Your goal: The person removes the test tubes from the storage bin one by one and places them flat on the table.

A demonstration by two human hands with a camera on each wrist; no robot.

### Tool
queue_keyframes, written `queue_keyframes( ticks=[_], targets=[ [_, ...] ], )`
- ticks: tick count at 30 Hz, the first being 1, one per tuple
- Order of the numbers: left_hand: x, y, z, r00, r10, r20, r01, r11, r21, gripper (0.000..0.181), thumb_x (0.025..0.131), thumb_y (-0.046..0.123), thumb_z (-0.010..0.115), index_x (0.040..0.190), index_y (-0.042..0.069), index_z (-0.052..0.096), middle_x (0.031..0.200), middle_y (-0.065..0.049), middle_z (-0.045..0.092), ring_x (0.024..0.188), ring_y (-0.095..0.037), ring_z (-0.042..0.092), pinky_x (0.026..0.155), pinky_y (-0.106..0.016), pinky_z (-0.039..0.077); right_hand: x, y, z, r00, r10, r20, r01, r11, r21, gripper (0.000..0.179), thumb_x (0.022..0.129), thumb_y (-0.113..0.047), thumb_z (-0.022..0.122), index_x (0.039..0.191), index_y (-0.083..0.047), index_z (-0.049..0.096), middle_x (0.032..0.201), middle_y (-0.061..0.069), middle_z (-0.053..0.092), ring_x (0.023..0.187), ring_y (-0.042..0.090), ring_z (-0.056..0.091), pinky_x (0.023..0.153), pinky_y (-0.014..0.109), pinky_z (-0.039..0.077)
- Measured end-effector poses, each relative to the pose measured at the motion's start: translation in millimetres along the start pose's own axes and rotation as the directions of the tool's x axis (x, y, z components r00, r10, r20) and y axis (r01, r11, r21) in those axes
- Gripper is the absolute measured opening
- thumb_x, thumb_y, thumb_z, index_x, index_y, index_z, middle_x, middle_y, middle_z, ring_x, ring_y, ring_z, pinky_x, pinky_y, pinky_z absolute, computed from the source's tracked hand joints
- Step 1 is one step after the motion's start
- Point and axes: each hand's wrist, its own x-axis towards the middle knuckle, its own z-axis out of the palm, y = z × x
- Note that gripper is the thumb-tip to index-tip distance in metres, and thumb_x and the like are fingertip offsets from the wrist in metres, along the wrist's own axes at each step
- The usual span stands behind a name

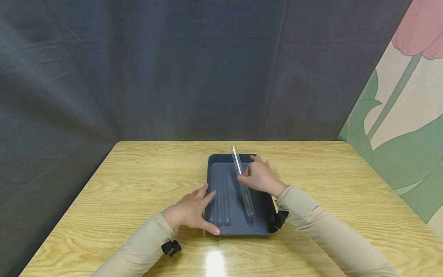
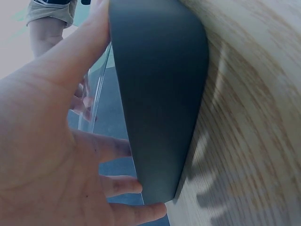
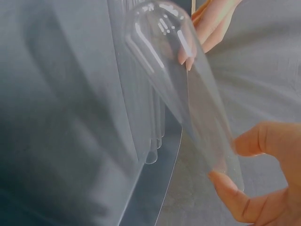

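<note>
Over the dark tray [image 1: 242,231], my right hand [image 1: 258,175] pinches a clear glass test tube [image 1: 246,198] between thumb and fingertip. The tube slants, its rounded end toward me and its other end past the tray's far side. In the right wrist view that rounded end [image 3: 157,23] is close to the camera. Several more test tubes [image 1: 220,200] lie side by side along the tray's left part, rounded ends toward me. My left hand [image 1: 190,209] rests at the tray's left edge with fingers spread; in the left wrist view its fingers [image 2: 117,186] reach over the rim.
The tray stands on a light wood-grain table [image 1: 149,173]. Something transparent [image 1: 275,172] shows just right of the tray, partly hidden by my right hand. A dark cloth [image 1: 194,77] hangs behind the table, and a flower-patterned surface [image 1: 398,134] is at the right.
</note>
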Motion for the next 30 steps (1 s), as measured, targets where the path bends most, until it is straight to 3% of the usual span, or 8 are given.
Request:
queue_keyframes(
  ticks=[6, 13, 30],
  targets=[
    [-0.5, -0.3, 0.2, 1.000, -0.008, 0.003, 0.008, 1.000, -0.010, 0.109, 0.068, 0.059, 0.074, 0.150, 0.009, 0.021, 0.157, -0.019, 0.005, 0.143, -0.042, 0.016, 0.113, -0.057, 0.020, -1.6, 3.2, -3.3, 1.000, 0.004, 0.009, -0.004, 1.000, 0.002, 0.037, 0.083, -0.026, 0.065, 0.050, -0.011, 0.058, 0.064, 0.006, 0.069, 0.141, 0.038, 0.026, 0.109, 0.067, 0.012],
    [0.7, -1.1, 0.6, 1.000, -0.017, 0.004, 0.017, 1.000, -0.007, 0.109, 0.068, 0.059, 0.074, 0.150, 0.010, 0.021, 0.157, -0.018, 0.005, 0.143, -0.041, 0.015, 0.113, -0.057, 0.020, -3.6, 6.3, -4.3, 1.000, 0.001, 0.011, -0.001, 1.000, -0.003, 0.037, 0.083, -0.024, 0.066, 0.050, -0.009, 0.059, 0.052, 0.002, 0.061, 0.140, 0.039, 0.027, 0.108, 0.068, 0.013],
    [1.6, -2.7, 0.2, 1.000, -0.018, 0.007, 0.018, 1.000, -0.003, 0.109, 0.068, 0.061, 0.072, 0.150, 0.011, 0.020, 0.158, -0.018, 0.004, 0.143, -0.041, 0.015, 0.113, -0.057, 0.020, -6.9, 12.2, -9.0, 1.000, -0.003, -0.002, 0.003, 1.000, -0.003, 0.036, 0.083, -0.023, 0.064, 0.051, -0.009, 0.057, 0.054, 0.002, 0.062, 0.138, 0.040, 0.029, 0.106, 0.071, 0.013]
  ],
)
